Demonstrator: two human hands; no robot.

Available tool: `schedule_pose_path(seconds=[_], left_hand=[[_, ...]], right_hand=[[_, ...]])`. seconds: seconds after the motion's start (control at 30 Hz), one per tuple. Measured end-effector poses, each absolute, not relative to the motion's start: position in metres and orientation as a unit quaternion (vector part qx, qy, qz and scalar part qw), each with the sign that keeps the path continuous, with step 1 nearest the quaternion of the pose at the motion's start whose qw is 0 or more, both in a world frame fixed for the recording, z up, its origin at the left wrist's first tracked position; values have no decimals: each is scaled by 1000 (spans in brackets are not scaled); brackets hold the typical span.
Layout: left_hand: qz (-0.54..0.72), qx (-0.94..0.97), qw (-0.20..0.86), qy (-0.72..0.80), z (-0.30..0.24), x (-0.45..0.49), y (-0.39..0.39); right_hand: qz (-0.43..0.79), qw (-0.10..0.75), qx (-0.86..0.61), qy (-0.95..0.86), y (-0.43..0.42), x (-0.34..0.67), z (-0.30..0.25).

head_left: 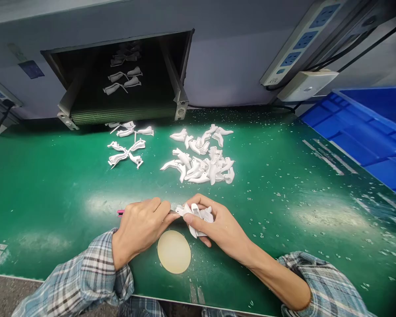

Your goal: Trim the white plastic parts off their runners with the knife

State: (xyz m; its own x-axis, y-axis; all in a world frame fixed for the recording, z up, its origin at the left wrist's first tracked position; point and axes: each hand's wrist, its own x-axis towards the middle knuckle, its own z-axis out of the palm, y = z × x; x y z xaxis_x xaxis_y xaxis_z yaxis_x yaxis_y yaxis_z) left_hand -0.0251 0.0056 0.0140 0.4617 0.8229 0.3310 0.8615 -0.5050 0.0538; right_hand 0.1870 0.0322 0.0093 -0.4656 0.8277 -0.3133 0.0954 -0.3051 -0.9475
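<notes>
My left hand (140, 231) grips a tool with a pink handle (120, 213), and its thin metal tip, likely a craft knife blade (173, 211), reaches towards the other hand. My right hand (219, 229) is shut on a cluster of white moulded plastic parts (196, 218), which the blade tip touches or nearly touches. Below the hands lies a round beige pad (174, 252), apart from both. Ahead of my hands are a large heap of white plastic parts (198, 163) and a smaller heap (127, 149).
A green bench mat (53, 211) is scattered with small white plastic bits. Behind it, a dark conveyor belt (122, 88) in a wall opening carries more white parts. A blue plastic crate (366, 127) stands at the right, below a wall-mounted power strip (300, 44).
</notes>
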Motion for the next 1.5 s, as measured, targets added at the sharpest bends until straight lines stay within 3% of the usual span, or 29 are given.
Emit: schedule_pose_path(seconds=[0.17,0.37,0.7,1.2,1.5], left_hand=[[-206,-852,-16,-481,10,-27,6],[-291,-814,-150,-480,7,-26,5],[-268,-795,-261,-477,3,-23,2],[-231,-820,-147,-502,8,-20,0],[-278,-820,48,-498,1,-26,7]], right_hand=[[695,275,-423,-512,32,186,6],[796,325,-354,-369,33,181,4],[806,352,-341,-331,33,183,0],[801,360,-355,-321,29,178,-1],[820,351,-360,-274,22,171,-4]])
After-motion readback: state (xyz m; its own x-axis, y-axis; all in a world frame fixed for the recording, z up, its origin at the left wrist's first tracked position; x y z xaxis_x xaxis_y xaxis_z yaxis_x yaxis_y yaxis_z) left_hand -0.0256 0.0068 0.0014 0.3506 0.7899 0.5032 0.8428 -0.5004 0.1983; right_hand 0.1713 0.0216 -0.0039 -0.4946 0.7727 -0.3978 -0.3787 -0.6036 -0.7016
